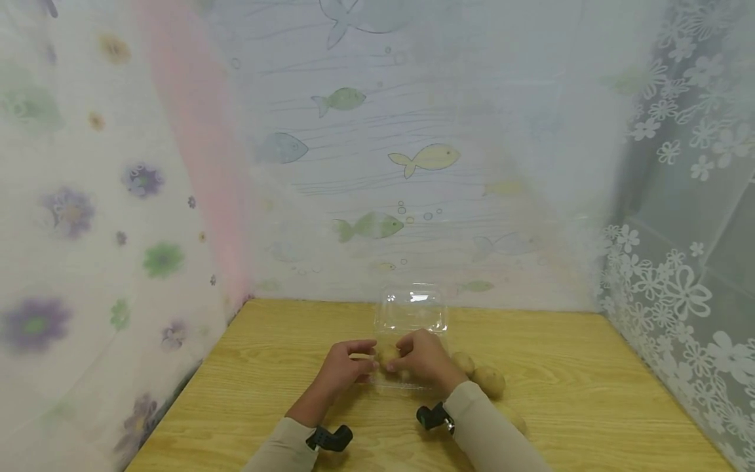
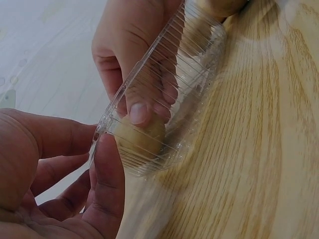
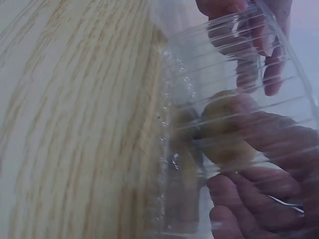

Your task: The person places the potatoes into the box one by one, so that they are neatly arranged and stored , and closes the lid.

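A clear plastic clamshell container (image 1: 411,317) stands on the table with its lid raised at the back. My left hand (image 1: 343,367) pinches the container's left rim between thumb and fingers, as the left wrist view shows. Inside, at the left end, my right hand (image 1: 426,357) grips a potato (image 2: 141,138) low behind the ribbed wall. The right thumb lies on top of that potato. Just right of the container are a smaller potato (image 1: 463,362) and a larger potato (image 1: 489,381). Another potato (image 1: 512,418) is partly hidden by the right sleeve.
The wood-grain table (image 1: 283,334) ends at a hanging sheet with fish prints (image 1: 377,226) behind. Flower-printed sheets (image 1: 71,213) hang at the left and right sides. A dark wrist mount (image 1: 330,438) sits on each wrist.
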